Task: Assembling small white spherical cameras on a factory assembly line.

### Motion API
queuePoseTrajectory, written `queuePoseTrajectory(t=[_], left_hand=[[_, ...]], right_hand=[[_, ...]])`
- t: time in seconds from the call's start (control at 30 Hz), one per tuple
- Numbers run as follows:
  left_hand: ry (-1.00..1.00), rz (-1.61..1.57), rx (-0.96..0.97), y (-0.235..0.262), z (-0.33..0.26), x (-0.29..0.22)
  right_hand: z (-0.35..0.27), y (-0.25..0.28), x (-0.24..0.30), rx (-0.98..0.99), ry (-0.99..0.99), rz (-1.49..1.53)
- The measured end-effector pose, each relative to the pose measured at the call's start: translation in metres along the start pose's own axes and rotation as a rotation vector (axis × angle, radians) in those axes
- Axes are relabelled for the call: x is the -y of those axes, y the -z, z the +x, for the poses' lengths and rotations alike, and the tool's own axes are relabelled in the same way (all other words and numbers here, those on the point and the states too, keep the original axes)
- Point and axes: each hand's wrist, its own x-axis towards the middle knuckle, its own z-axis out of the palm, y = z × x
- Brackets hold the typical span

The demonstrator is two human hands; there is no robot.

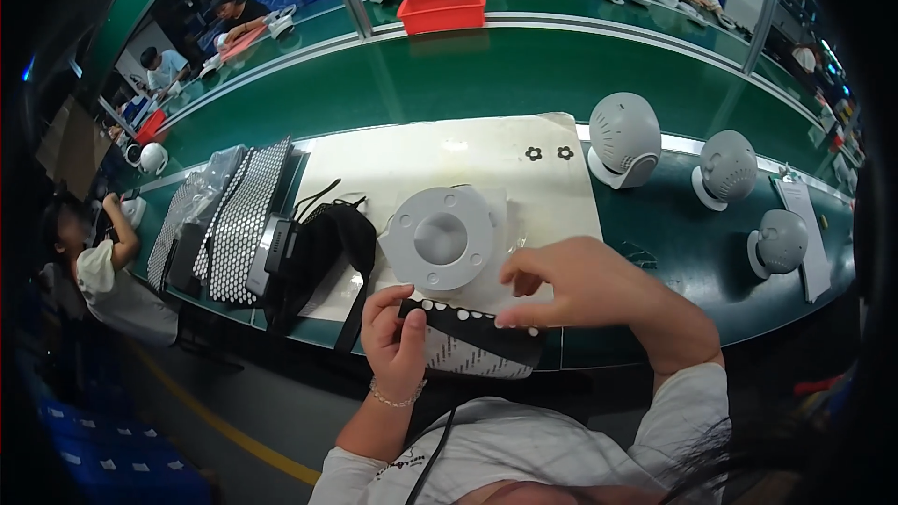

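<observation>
My left hand [393, 335] pinches the left end of a black sheet of round white pads [479, 341] at the table's front edge. Its top strip carries a row of white dots, and a printed pale backing shows below. Over the sheet's right end is my right hand [571, 282], fingers curled but apart, its thumb touching the dotted strip or just above it. Just beyond the sheet, a round light-grey base [410, 252] with a raised centre and small round recesses lies on the pale work mat [346, 154].
Three grey rounded housings on stands [625, 136] stand at the right, near a white strip [803, 234]. Dotted sheets [245, 224] and a black fabric bundle [327, 248] lie left. Across the green bench [543, 70] sits a red bin [441, 11]; other people work beyond.
</observation>
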Motion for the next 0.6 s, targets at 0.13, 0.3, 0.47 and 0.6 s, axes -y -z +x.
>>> queuePoseTrajectory(t=[0.13,0.3,0.47,0.6], left_hand=[[-0.219,0.119,0.018,-0.013,0.011,-0.013],[-0.067,-0.253,0.095,-0.021,0.008,-0.02],[0.056,-0.318,0.266,-0.016,0.009,-0.029],[-0.09,-0.048,0.325,-0.012,0.011,-0.022]], right_hand=[[-0.009,-0.033,0.01,-0.353,0.286,-0.022],[-0.001,-0.035,0.004,-0.296,0.306,0.054],[0.003,-0.034,-0.006,-0.156,0.322,0.173],[0.005,-0.024,-0.006,-0.056,0.267,0.205]])
